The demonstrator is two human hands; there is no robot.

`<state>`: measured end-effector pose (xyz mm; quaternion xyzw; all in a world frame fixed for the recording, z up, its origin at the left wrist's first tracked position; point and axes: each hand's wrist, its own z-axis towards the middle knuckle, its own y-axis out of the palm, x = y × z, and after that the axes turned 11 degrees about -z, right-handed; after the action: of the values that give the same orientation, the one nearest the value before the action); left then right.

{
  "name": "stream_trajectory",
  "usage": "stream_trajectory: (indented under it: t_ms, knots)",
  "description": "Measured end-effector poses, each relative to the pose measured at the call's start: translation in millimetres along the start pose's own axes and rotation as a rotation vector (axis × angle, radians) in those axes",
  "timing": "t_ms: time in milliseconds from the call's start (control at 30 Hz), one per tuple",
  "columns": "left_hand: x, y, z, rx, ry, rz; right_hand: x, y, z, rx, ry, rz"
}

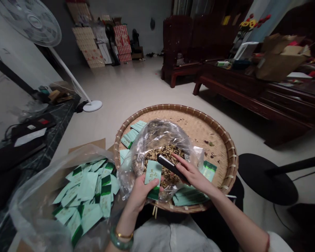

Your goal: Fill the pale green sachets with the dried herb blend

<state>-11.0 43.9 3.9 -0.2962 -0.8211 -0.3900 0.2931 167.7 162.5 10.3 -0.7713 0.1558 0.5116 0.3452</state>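
L hand [139,194] pinches a green pkt [152,176]. R hand [190,172] pinches a black clamp [170,167] over a clear bag [157,134] of dry bits in a round basket [173,107].

Pretty dim room, pale floor [126,84], dark carved wood chairs [177,42] and a long low table [233,80] on the right, white standing fan [34,22] left, flattened cartons [88,45] against the grey back wall [147,21]

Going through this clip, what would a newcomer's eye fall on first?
A big round woven tray fills the middle, holding a clear plastic bag of dried leaves. Over the bag, the left hand grips a pale green packet and the right hand holds a black tool. A heap of pale green packets lies at lower left.
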Motion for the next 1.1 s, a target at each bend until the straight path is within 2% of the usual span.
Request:
stream_trajectory:
  t_ms: [200,400,667,800,1000,1100]
  knots:
    - [-1,-1.3,-2,-0.042,-0.005,0.085,-3,8,2,-0.139,-0.11,-0.061]
    - [3,1.7,-6,-0.081,-0.026,0.16,-15,6,8,-0.09,-0.142,-0.192]
    - [3,-3.8,-3,-0.078,-0.032,0.165,-17,9,12,-0.072,-0.147,-0.207]
    - [2,-7.5,-1,-0.075,-0.014,0.138,-16,11,13,-0.066,-0.082,-0.144]
    - [3,-14.0,1,-0.08,0.013,0.144,-12,0,12,-0.192,0.089,0.084]
    - [2,-15.9,1,-0.081,0.009,0.151,-8,-5,10,-0.143,0.105,0.064]
